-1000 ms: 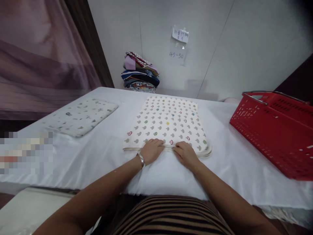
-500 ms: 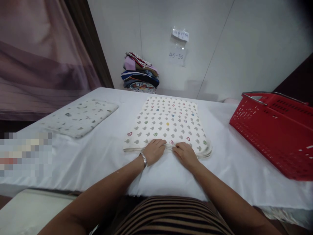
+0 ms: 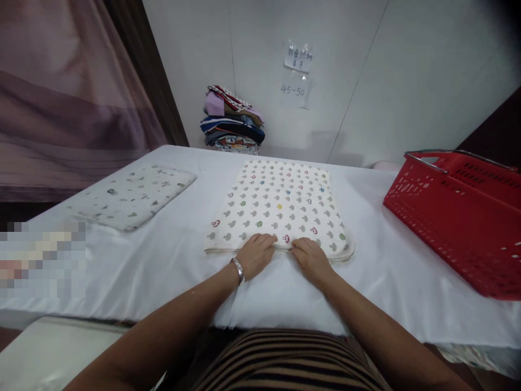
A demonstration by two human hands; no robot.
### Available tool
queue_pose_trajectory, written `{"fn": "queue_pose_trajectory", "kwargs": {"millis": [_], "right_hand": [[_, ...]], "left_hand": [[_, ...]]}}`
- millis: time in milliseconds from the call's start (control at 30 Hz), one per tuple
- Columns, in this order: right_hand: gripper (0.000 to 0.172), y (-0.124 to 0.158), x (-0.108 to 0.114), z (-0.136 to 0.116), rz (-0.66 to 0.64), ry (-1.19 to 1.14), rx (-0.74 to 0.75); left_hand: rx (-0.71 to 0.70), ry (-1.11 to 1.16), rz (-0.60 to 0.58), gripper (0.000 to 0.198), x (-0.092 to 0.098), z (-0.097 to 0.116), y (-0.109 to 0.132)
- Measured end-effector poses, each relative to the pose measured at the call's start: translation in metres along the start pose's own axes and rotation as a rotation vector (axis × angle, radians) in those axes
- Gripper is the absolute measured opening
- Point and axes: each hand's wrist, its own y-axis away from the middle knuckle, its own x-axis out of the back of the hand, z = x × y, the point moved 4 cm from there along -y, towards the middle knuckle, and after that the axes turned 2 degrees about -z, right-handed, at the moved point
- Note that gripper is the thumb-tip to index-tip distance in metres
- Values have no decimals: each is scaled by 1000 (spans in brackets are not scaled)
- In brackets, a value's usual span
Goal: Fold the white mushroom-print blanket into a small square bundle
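Observation:
A folded white cloth printed with small grey and coloured mushrooms (image 3: pixel 280 203) lies flat on the white-covered table (image 3: pixel 171 260). Both my hands rest at the middle of its near edge, side by side. My left hand (image 3: pixel 255 253), with a silver bracelet at the wrist, has its fingers curled over that edge. My right hand (image 3: pixel 310 257) grips the same edge just to the right, fingers bent onto the layered fabric.
A second folded cloth with a sparse print (image 3: pixel 136 194) lies at the left. A red plastic basket (image 3: pixel 459 212) stands at the right. A pile of folded coloured fabrics (image 3: pixel 232 120) sits against the back wall under paper labels (image 3: pixel 299 60). A curtain hangs at the left.
Barely anything differs. Both hands stay on the cloth's near edge; the left hand has crept slightly right toward the right hand.

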Motion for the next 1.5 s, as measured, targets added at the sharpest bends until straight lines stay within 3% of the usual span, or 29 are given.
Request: {"fn": "queue_pose_trajectory", "kwargs": {"millis": [167,367,933,1100,1233,1500], "right_hand": [[18,0,5,-2,65,14,13],[19,1,-3,-2,8,4,35],[18,-4,-3,-2,-74,-13,-45],[25,-8,-3,-4,-36,-26,-48],[18,-11,-6,-5,-21,-12,-31],[19,-12,-4,-5,-28,-8,-14]], "left_hand": [[-7,-25,-13,20,3,3,0],[-20,-29,-86,23,-4,3,0],[30,86,-3,13,-1,0,0],[49,127,28,12,0,-2,-1],[63,147,37,12,-1,-3,0],[117,144,-94,7,-3,-4,-2]]}}
